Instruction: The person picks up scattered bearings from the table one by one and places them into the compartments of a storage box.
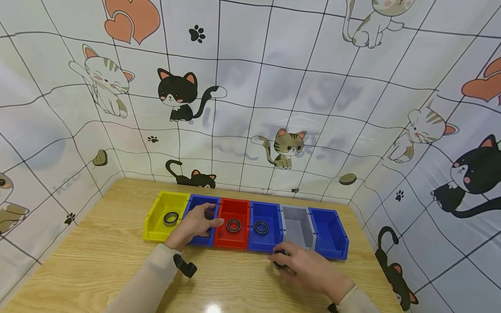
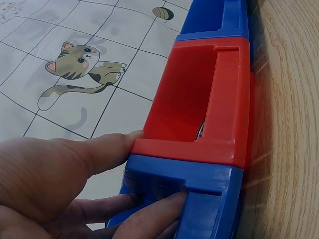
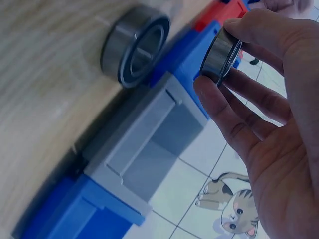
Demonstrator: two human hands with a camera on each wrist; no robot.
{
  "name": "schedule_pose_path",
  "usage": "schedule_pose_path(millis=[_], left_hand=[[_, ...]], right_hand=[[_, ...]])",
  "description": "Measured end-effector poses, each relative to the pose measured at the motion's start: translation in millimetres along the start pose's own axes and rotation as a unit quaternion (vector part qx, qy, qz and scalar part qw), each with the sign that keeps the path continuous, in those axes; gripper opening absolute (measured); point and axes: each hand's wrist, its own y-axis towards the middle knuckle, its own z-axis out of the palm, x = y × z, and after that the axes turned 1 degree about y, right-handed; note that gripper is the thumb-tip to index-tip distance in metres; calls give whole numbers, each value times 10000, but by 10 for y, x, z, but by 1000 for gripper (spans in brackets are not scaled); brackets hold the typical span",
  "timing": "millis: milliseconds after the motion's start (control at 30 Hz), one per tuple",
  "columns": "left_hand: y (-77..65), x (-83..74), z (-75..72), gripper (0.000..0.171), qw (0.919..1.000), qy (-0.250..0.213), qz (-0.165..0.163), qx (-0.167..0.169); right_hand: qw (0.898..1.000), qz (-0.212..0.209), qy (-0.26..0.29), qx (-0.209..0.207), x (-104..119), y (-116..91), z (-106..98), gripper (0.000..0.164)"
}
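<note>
In the right wrist view my right hand [image 3: 279, 114] pinches a metal ball bearing [image 3: 219, 56] between thumb and fingertips. Beyond it, a second bearing [image 3: 134, 47] is on the table. In the head view the right hand is just in front of the grey bin [image 1: 298, 226]. My left hand [image 1: 197, 222] is over the left blue bin [image 1: 195, 201], its fingers reaching inside and its thumb by the edge shared with the red bin [image 1: 235, 206]. A bearing [image 1: 208, 216] shows partly behind those fingers; no grip on it is visible.
The bins stand side by side in a row. Single bearings lie in the yellow bin [image 1: 171, 218], the red bin and the middle blue bin [image 1: 261, 227]. Another blue bin [image 1: 328, 232] ends the row at right. A cat-patterned sheet [image 1: 242, 87] hangs behind the wooden table [image 1: 219, 282].
</note>
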Motion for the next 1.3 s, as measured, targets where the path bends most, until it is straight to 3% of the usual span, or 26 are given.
schedule_pose_path(millis=[233, 567, 867, 1133, 1300], left_hand=[[-22, -12, -10, 78, 10000, -81, -15, 27], [-20, -17, -5, 79, 10000, -12, -73, -5], [-26, -38, -8, 79, 9999, -15, -107, 5], [-30, -33, -8, 79, 9999, -32, -99, 10], [-33, -38, -9, 79, 10000, -30, -88, -1]], right_hand=[[9989, 14, -413, -216, -131, -2, -108, 47], [9976, 157, -476, -469, -321, -38, -228, 46], [9960, 573, -620, -288, -527, -36, -321, 43], [9926, 895, -730, -379, -783, -28, -260, 43], [9904, 1227, -625, -108, -900, 9, -213, 42]])
